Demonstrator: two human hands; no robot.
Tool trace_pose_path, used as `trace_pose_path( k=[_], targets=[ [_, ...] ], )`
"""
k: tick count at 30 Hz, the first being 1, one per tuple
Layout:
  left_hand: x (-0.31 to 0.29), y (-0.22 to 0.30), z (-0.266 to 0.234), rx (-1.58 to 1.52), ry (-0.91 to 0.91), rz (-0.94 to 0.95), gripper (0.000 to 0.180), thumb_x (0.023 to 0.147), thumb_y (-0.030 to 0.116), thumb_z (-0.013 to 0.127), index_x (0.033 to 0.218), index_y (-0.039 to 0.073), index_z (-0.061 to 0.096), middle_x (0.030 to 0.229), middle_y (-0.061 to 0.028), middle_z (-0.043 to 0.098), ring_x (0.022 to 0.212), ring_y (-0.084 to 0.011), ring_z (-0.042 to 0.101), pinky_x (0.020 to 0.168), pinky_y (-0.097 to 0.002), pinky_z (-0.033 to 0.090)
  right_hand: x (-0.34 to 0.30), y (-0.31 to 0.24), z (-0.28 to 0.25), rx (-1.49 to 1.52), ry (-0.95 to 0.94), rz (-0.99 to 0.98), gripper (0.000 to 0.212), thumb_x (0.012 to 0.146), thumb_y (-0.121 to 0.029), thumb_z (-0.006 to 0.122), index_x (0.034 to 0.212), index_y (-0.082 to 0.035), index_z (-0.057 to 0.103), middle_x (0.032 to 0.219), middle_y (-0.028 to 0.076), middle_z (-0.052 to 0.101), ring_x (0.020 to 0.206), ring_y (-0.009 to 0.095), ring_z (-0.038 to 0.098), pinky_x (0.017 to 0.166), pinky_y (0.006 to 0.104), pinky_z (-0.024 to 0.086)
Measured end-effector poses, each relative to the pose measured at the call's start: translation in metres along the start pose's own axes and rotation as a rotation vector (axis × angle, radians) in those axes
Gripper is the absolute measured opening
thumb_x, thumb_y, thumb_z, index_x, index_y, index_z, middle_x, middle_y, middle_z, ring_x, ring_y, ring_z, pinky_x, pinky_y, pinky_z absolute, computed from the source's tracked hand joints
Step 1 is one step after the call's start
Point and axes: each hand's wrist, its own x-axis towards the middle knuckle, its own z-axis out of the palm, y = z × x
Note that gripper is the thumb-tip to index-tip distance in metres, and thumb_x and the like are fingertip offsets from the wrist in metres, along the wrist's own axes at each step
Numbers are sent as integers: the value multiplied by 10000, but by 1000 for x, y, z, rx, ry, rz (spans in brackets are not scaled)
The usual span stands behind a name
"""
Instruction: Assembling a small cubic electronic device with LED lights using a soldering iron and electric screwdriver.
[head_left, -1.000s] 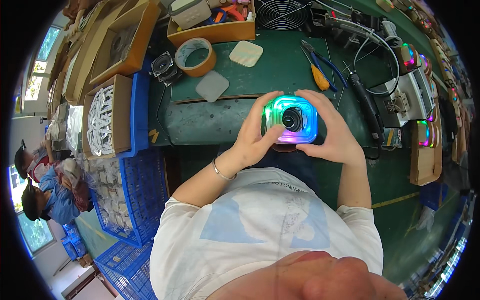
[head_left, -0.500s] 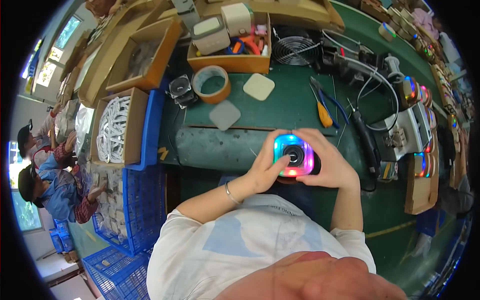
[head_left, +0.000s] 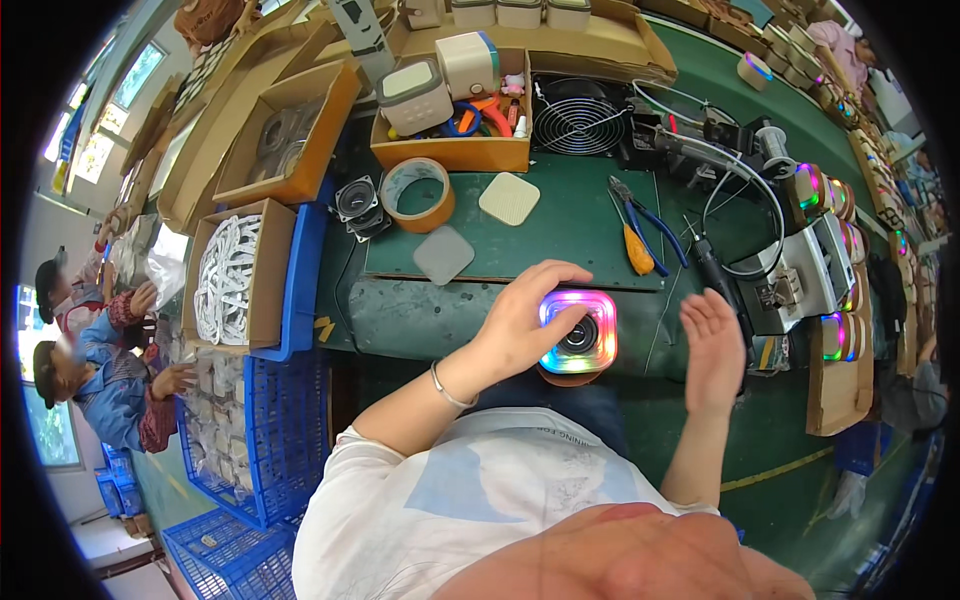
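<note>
My left hand grips a small square speaker from its left side, with the thumb over its face. A ring of coloured light glows around the round black cone. Off to the right, my right hand is raised with its fingers stretched out, holding nothing. It is nearest to a black stick-shaped tool with a thin tip. Pliers with blue and orange handles lie beyond the speaker. A cream square cover and a grey square cover rest on the green mat.
A tape roll and a loose speaker driver sit at the left of the mat. Behind are a carton of mixed parts and a fan. A box of white cables stands left; lit speakers right. Co-workers sit far left.
My right hand has let go of the speaker and moved right, its fingers opening out. The speaker stays in my left hand. The whole view has shifted slightly.
</note>
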Motion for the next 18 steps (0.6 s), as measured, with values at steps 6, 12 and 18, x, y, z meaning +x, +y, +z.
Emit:
trace_pose_path(
  k=[6,12,18],
  targets=[
    [11,5,4,-81,-211,-80,310,859,85,676,1159,17,641,1122,-121,665,1030,-262,640,918,-340,492,-17,-13,-99,797,125,398,683,1019,-514,361,1341,80,456,1245,181,596,1129,280,597,951,403,517],
    [10,4,7,-65,-182,-126,271,841,44,678,1111,23,677,1090,-117,688,992,-233,660,895,-327,509,-22,-3,-144,1048,166,517,626,1031,-455,342,1336,82,443,1352,256,526,1186,331,582,938,458,546],
    [8,8,11,-102,-173,-233,270,844,45,669,1113,33,678,1096,-115,684,1010,-244,654,908,-326,500,-14,-30,-77,393,539,114,477,1039,-322,369,1263,80,493,1199,254,601,1066,328,645,891,397,578]
  ],
)
